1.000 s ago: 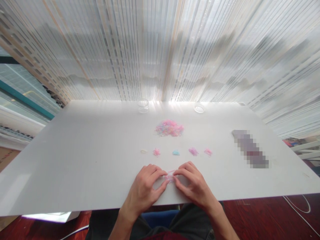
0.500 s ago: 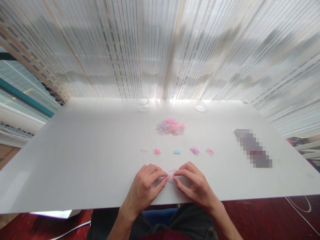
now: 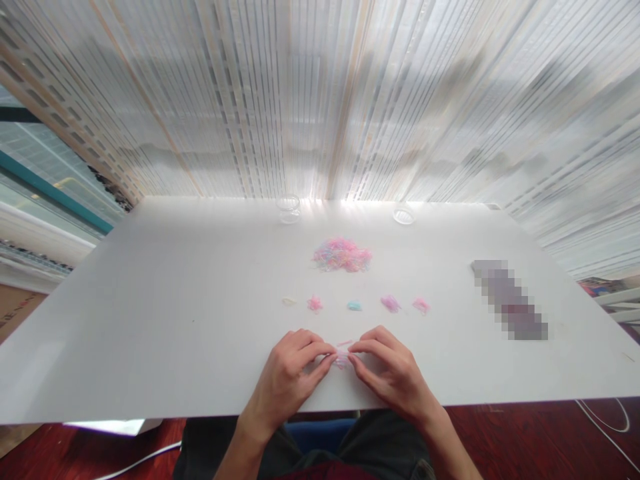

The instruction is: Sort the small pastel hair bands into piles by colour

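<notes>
My left hand (image 3: 293,367) and my right hand (image 3: 391,365) meet near the front edge of the table, thumb and index finger closed on each. Between the fingertips lies a small bunch of thin pale pink and lilac elastic bands (image 3: 342,361), pinched from both sides. A few loose pink strands (image 3: 345,343) lie just beyond it. Farther out runs a row of little heaps: cream bands (image 3: 289,301), pink bands (image 3: 315,303), light blue bands (image 3: 355,305), purple bands (image 3: 391,303) and light pink bands (image 3: 421,305). Behind them sits a large mixed pile of pastel bands (image 3: 343,255).
A clear round container (image 3: 289,209) and a clear round lid (image 3: 403,215) stand at the back of the white table (image 3: 125,320). On the right lies a blurred-out oblong object (image 3: 510,300). A pale striped curtain (image 3: 320,100) hangs behind.
The bunch between my fingertips looks slightly more spread, and my right fingertips sit a touch farther right. The heaps and the large pile are unchanged.
</notes>
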Action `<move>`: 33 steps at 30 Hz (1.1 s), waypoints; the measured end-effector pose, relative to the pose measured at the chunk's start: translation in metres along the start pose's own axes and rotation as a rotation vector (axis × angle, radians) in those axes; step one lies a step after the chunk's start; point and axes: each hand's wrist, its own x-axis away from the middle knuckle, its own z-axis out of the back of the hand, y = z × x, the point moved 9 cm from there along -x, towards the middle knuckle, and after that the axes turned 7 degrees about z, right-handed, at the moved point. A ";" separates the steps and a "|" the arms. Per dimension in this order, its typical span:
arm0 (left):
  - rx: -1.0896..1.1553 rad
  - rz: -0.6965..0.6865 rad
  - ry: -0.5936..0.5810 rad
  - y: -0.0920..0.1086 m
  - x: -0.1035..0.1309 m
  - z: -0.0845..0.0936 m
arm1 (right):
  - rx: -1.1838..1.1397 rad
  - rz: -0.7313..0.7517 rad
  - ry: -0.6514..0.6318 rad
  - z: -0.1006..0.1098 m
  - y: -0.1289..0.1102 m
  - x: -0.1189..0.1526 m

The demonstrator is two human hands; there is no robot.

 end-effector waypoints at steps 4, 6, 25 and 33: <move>0.016 0.002 0.006 0.000 0.000 0.001 | -0.004 0.001 -0.003 0.000 0.001 0.000; 0.028 -0.003 0.010 -0.001 0.000 0.001 | -0.006 0.003 0.002 0.000 0.001 0.000; 0.020 -0.021 0.019 0.000 0.002 0.000 | 0.014 0.027 0.053 0.003 -0.002 -0.001; 0.045 -0.006 0.009 -0.002 0.002 0.000 | 0.020 0.034 0.056 0.002 -0.003 -0.001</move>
